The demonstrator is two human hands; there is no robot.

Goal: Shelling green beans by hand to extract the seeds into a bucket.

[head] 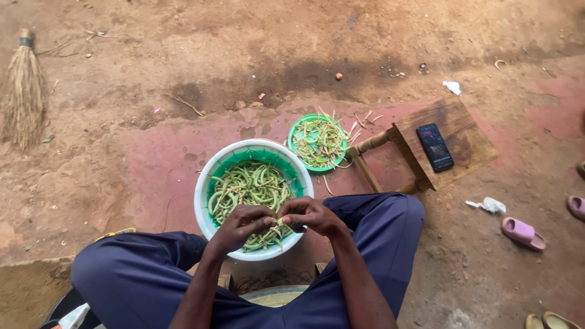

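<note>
A white and green bowl full of green bean pods stands on the ground between my knees. My left hand and my right hand meet over the bowl's near rim, fingers pinched together on one bean pod. Beyond the bowl lies a smaller green plate heaped with thin pod strings and trimmed ends. My legs in dark blue trousers frame the bowl on both sides.
A low wooden stool with a dark phone on it stands to the right. A straw broom lies far left. Pink sandals and scraps of white paper lie on the dirt at right.
</note>
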